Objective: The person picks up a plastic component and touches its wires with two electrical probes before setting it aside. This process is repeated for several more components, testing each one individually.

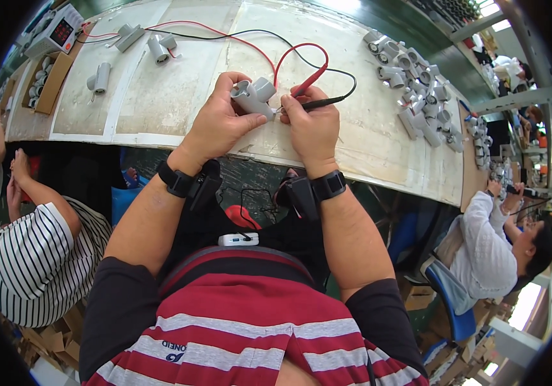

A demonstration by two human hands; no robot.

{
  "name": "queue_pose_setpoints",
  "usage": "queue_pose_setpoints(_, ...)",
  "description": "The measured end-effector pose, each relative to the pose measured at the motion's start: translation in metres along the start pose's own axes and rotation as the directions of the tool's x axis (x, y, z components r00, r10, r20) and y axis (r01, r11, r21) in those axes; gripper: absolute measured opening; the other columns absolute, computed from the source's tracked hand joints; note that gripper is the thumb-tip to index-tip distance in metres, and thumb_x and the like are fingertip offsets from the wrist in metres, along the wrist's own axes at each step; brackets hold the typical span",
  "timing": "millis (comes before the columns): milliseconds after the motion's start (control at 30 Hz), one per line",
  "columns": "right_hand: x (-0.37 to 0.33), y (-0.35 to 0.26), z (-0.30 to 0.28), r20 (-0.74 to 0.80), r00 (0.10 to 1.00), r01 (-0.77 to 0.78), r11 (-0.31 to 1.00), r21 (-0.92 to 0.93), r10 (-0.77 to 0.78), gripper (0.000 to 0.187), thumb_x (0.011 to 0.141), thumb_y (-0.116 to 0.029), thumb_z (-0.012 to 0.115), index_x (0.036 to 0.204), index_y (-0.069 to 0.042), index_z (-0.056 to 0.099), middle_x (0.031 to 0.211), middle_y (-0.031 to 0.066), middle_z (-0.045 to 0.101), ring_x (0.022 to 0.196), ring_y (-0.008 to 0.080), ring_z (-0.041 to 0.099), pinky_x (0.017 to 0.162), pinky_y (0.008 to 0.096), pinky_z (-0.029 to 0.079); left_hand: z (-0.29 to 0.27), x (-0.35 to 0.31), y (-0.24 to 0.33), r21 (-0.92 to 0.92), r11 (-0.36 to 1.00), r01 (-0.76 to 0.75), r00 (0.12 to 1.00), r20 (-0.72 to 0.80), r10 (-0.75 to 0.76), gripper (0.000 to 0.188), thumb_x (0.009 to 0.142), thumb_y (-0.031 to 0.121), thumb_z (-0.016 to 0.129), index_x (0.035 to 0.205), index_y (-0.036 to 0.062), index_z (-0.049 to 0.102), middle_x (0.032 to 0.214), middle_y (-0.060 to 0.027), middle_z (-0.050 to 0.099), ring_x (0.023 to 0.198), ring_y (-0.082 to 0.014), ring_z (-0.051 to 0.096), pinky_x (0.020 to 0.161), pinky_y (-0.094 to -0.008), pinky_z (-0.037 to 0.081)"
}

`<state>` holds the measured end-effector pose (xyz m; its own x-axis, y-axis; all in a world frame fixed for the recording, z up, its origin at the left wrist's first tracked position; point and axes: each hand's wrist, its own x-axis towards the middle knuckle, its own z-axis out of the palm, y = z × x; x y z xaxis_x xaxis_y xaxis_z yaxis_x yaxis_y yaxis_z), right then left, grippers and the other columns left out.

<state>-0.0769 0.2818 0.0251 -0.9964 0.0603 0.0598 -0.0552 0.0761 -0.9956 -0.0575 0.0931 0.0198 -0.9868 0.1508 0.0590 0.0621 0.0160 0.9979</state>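
Observation:
My left hand (219, 119) is closed around a grey T-shaped plastic fitting (249, 103), its open round ends facing up and away. In my right hand (313, 128) are two test probes, a red probe (310, 82) and a black probe (325, 102), gripped between thumb and fingers. The probe tips come close to the near end of the fitting, by a small wire end; whether they touch it I cannot tell. Red and black leads (258, 31) run from the probes across the table toward a white meter box (55, 33) with a lit display.
A pile of similar grey fittings (417, 90) covers the table's right side. Several loose ones, such as a grey fitting (100, 78), lie at the left. A cardboard box (51, 82) holds more. Co-workers sit on both sides, one in a striped shirt (38, 257).

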Motion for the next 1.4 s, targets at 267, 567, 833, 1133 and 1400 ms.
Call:
queue_pose_setpoints(267,0.005,0.011,-0.002,-0.016,0.998,0.058,0.998,-0.02,-0.058,0.013,0.091,-0.008,0.073,0.1,0.001,0.068,0.077,0.0055,0.071,0.064,0.0115,0.066,0.059,0.0252,0.052,0.003,0.004,-0.008,-0.088,0.996,-0.02,1.0,-0.006,0.02,0.059,0.085,0.002,0.082,0.132,0.0077,0.046,0.113,-0.0067,0.061,0.095,-0.0142,0.064,0.079,-0.0288,0.055)
queue_pose_setpoints(567,0.008,0.019,0.003,-0.007,0.998,0.057,0.998,0.019,-0.057,0.013,0.091,-0.008,0.073,0.099,0.0,0.068,0.075,0.0045,0.069,0.063,0.0103,0.064,0.058,0.0251,0.049,0.008,0.001,0.011,-0.139,0.989,0.041,0.995,-0.083,-0.053,0.067,0.083,0.0,0.081,0.14,0.0072,0.047,0.111,-0.0062,0.063,0.086,-0.0106,0.063,0.071,-0.0251,0.053)
queue_pose_setpoints(833,0.003,0.004,-0.004,0.057,0.998,-0.008,0.996,0.086,0.003,0.011,0.093,-0.007,0.07,0.101,0.0,0.068,0.081,0.0055,0.071,0.065,0.0123,0.066,0.06,0.0258,0.054,0.029,0.011,-0.01,0.061,0.988,-0.143,0.929,-0.336,0.155,0.058,0.081,0.009,0.082,0.129,0.0006,0.053,0.107,-0.01,0.066,0.086,-0.0147,0.065,0.074,-0.0292,0.055)
queue_pose_setpoints(1133,0.005,0.009,-0.005,0.022,1.0,0.014,0.999,0.052,-0.015,0.011,0.094,-0.009,0.071,0.1,0.0,0.068,0.078,0.0047,0.069,0.064,0.0114,0.065,0.059,0.0255,0.052,0.036,0.02,0.005,0.139,0.987,-0.082,0.927,-0.352,0.126,0.05,0.081,0.012,0.083,0.123,-0.0012,0.057,0.099,-0.0109,0.07,0.082,-0.0182,0.068,0.071,-0.0327,0.056)
queue_pose_setpoints(1400,0.006,0.011,0.002,-0.013,0.998,0.064,0.998,0.014,-0.063,0.012,0.092,-0.009,0.073,0.096,0.0,0.068,0.076,0.0049,0.069,0.062,0.0106,0.064,0.057,0.0259,0.051,0.029,0.022,0.009,0.165,0.986,-0.025,0.943,-0.324,0.079,0.057,0.083,0.01,0.082,0.13,-0.0036,0.055,0.102,-0.0131,0.072,0.084,-0.0176,0.069,0.072,-0.0307,0.056)
